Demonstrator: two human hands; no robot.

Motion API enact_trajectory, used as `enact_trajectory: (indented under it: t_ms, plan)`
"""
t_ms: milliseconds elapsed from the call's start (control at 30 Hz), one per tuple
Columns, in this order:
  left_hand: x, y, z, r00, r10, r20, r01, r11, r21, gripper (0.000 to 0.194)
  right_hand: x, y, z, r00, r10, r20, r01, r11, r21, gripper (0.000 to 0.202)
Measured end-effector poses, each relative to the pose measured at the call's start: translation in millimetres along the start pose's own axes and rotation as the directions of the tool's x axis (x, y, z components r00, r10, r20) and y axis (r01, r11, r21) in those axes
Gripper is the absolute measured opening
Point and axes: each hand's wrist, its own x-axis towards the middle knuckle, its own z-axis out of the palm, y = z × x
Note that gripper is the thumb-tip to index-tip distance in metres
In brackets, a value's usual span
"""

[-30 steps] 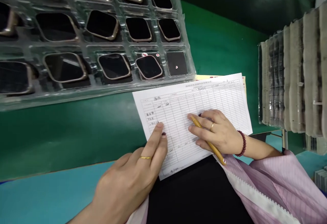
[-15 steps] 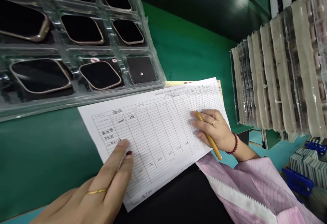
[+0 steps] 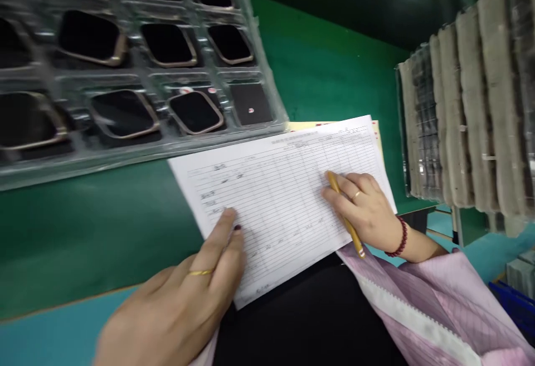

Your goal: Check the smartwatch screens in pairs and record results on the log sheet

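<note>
A white printed form (image 3: 288,193), ruled into rows and columns with some handwritten entries, lies at a slant near the green table's front edge. My left hand (image 3: 179,282) rests on its left part, with the index finger stretched toward the written rows. A gold ring shows on that hand. In my right hand (image 3: 368,210) is a yellow pen (image 3: 351,232), held between the fingers over the form's right side. The pen's tip is hard to make out. A yellow sheet (image 3: 307,125) with red marks sticks out from under the form.
A clear plastic tray (image 3: 137,149) of dark-screened smartwatches (image 3: 196,112) lies behind the form at left; one compartment holds only a dark pad (image 3: 251,104). Several stacked trays (image 3: 472,115) stand at right. Green tabletop (image 3: 317,65) shows between them. A blue crate (image 3: 512,305) sits low at right.
The whole view has shifted, so the tray, form and hands appear farther right and slightly higher. My left fingers stay on the form, and my right hand still holds the pen.
</note>
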Motion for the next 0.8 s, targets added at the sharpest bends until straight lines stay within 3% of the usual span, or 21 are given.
enact_trajectory:
  t_ms: [100,267,400,567,700,800]
  plan:
    - [4,5,-1.8,0.998,0.066,-0.017,-0.061,0.979,0.193,0.024,-2,0,-1,1.0,-0.001,0.025,0.0,1.0,0.01,0.032]
    - [5,6,-4.3,0.999,0.008,0.033,-0.011,0.994,0.11,0.04,-2,4,4,0.999,0.031,0.015,-0.032,0.999,0.038,0.037]
    - [14,7,-8.0,0.999,0.043,0.011,-0.045,0.987,0.151,0.028,-1,10,7,0.999,0.035,0.006,-0.036,0.993,0.109,0.033]
    - [39,15,0.9,0.991,0.135,-0.004,-0.133,0.983,0.123,0.028,0,15,10,0.998,0.061,-0.026,-0.057,0.987,0.148,0.029]
    - [66,33,10.7,0.974,0.205,0.1,-0.216,0.969,0.122,0.038,1,14,12,0.999,0.05,0.016,-0.051,0.994,0.101,0.032]
    - [82,45,14.5,0.961,0.226,0.159,-0.239,0.968,0.069,0.042,2,20,11,0.998,0.039,0.04,-0.045,0.984,0.17,0.031]
